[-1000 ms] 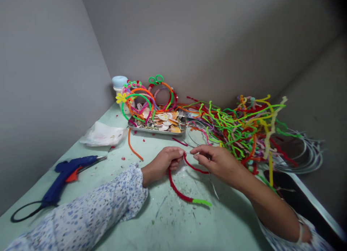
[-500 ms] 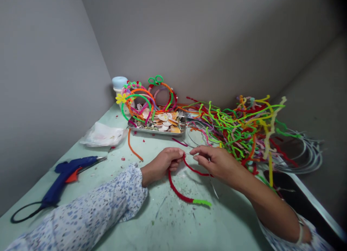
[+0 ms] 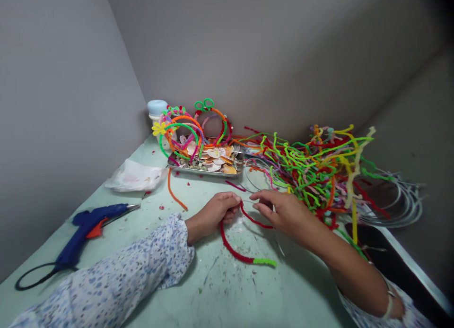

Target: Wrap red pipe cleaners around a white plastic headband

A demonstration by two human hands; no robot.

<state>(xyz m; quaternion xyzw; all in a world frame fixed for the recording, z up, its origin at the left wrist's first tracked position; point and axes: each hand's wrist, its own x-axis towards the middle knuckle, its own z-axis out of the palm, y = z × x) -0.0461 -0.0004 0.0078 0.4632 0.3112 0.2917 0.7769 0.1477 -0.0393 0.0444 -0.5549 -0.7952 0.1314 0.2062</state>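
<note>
My left hand (image 3: 222,210) is closed in a pinch on a red pipe cleaner (image 3: 232,253), which hangs below it in a curve and ends in a bright green tip (image 3: 265,262). Another red length (image 3: 254,220) runs from the same fingertips toward my right hand (image 3: 278,207). A thin pale wire (image 3: 247,201) spans the small gap between the hands, and the thumb and forefinger of my right hand close on it. Further along, the wire (image 3: 279,245) shows again below my right palm. My left fingers hide the spot where wire and pipe cleaner meet.
A blue glue gun (image 3: 80,236) lies at left beside a white plastic bag (image 3: 136,176). Behind the hands, a metal tray (image 3: 198,171) holds shells, with pipe-cleaner headbands (image 3: 180,125) over it. Heaped pipe cleaners (image 3: 308,162) and coiled wire (image 3: 407,200) are at right.
Both hands stay almost in place. The wire end under my right hand has shifted slightly up and left, and the red length near my left fingertips has turned a little.
</note>
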